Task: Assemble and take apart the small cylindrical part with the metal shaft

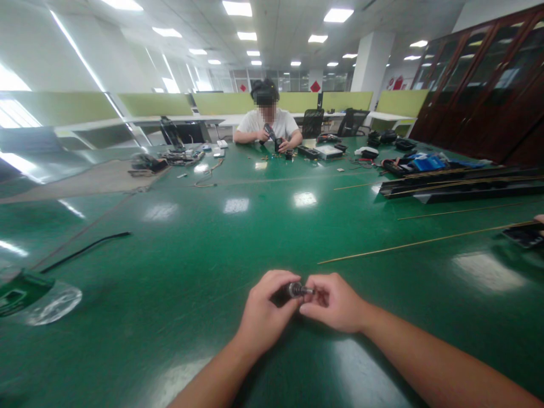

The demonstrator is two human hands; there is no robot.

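Near the table's front, my left hand (264,311) is wrapped round a dark cylindrical piece with a ridged metal collar and a thin metal tip (297,289). Most of its body is hidden inside my palm, and the tip points right. My right hand (338,303) is closed, its fingers curled at the end of that tip. Whether those fingertips pinch the tip itself or a small part on it, I cannot tell. Both hands are held close together just above the green tabletop (204,283).
A thin brass-coloured rod (391,247) lies right of my hands. Black channels (467,184) with more rods lie farther back. At left are a clear plastic bottle (55,303) with a green label and a black cable (89,247). Opposite, a person (267,124) holds a dark tool.
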